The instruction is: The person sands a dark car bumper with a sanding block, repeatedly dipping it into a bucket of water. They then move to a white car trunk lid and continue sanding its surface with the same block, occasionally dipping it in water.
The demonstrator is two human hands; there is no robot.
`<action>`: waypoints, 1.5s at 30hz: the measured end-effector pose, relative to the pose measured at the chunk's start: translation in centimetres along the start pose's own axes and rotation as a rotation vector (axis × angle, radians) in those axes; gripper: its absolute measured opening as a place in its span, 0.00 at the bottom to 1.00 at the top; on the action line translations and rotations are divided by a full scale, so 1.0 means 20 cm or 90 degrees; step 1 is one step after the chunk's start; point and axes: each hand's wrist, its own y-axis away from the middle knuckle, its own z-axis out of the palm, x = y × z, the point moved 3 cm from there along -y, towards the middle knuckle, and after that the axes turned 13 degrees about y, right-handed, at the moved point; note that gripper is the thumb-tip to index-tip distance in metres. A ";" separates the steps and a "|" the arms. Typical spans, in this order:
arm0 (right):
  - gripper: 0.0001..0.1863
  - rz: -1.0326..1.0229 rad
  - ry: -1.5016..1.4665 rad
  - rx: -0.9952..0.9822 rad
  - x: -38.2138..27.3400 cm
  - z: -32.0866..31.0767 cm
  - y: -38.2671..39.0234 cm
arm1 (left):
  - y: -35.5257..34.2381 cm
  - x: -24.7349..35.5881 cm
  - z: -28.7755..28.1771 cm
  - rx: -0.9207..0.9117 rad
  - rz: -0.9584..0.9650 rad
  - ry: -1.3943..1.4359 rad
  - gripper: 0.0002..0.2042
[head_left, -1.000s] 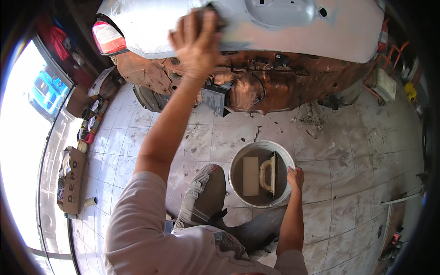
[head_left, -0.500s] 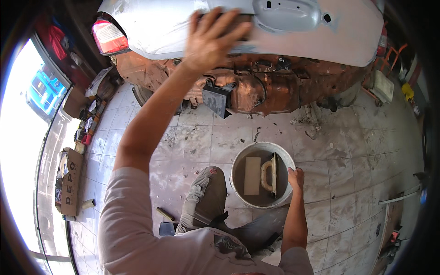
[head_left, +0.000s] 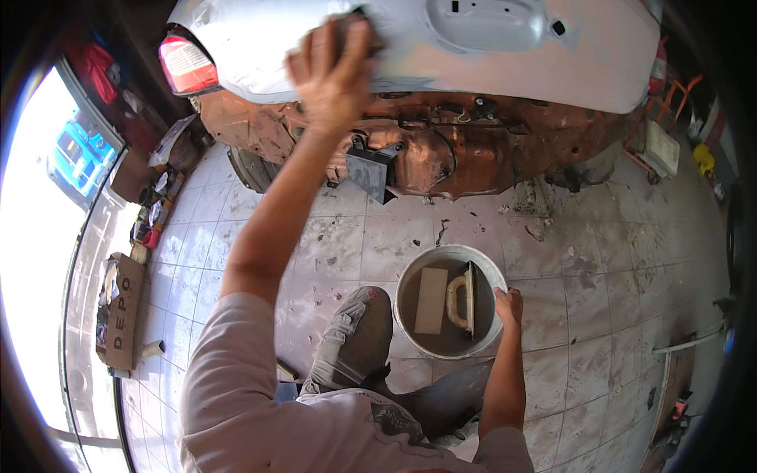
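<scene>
My left hand (head_left: 333, 79) presses a dark flat pad (head_left: 369, 33) against the pale grey rear panel (head_left: 512, 75) of a car; its fingers, slightly blurred, lie over the pad. Close to the floor, my right hand (head_left: 509, 305) grips the right rim of a round grey bucket (head_left: 493, 272). Murky water stands in the bucket. In it are a pale rectangular block (head_left: 430, 301) and a long narrow tool with a loop handle (head_left: 456, 303), which leans near the right wall.
Below the panel the car's brown, bare body (head_left: 489, 158) shows, with a dark bracket (head_left: 369, 173) sticking out. A red-and-white tail light (head_left: 188, 65) sits at the panel's left end. A cardboard box (head_left: 124, 311) stands on the tiled floor (head_left: 331, 244) at left.
My left hand and the dark pad have slid left across the panel. My right hand keeps its place on the bucket rim.
</scene>
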 end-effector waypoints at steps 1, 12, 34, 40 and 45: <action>0.28 -0.002 0.008 0.008 0.00 -0.01 0.00 | -0.01 0.16 0.17 -0.048 0.025 0.008 0.30; 0.30 -0.031 0.058 0.007 0.03 -0.01 -0.05 | 0.08 -0.60 -0.37 0.227 -0.485 -0.044 0.28; 0.31 0.079 -0.063 0.000 0.04 0.00 -0.01 | -0.41 0.14 0.38 0.003 0.180 0.036 0.23; 0.29 0.003 0.001 -0.024 0.01 -0.01 -0.04 | -0.33 -0.89 -0.43 0.189 -0.269 -0.128 0.30; 0.30 -0.011 0.032 0.002 0.01 -0.01 -0.06 | -0.38 -0.19 -0.02 0.099 -0.092 -0.025 0.30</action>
